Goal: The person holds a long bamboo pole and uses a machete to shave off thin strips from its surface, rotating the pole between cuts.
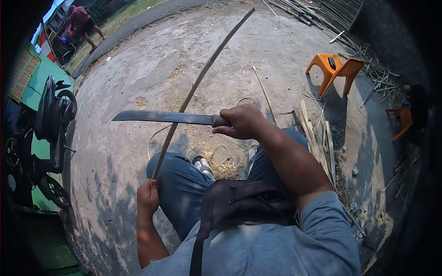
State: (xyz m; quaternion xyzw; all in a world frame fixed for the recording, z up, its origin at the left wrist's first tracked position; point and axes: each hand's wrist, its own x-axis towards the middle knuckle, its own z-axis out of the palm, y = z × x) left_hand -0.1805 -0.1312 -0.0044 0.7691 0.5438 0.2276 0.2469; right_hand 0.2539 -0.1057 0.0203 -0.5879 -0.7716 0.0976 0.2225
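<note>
My left hand [148, 196] is closed round the lower end of a long, thin wooden strip [195, 85], beside my left knee. The strip slants up and away to the right and bends slightly. My right hand [240, 121] grips the dark handle of a machete [168, 117]. Its broad blade points left and crosses the strip above my left hand; whether the two touch I cannot tell. Pale shavings [224, 170] lie on the ground between my shoes.
Split strips [317, 142] lie beside my right leg. An orange chair [332, 73] with a dark object on it stands at the upper right, near piled strips [380, 80]. Motorbikes [53, 138] stand at the left. A person [80, 20] bends over at the upper left.
</note>
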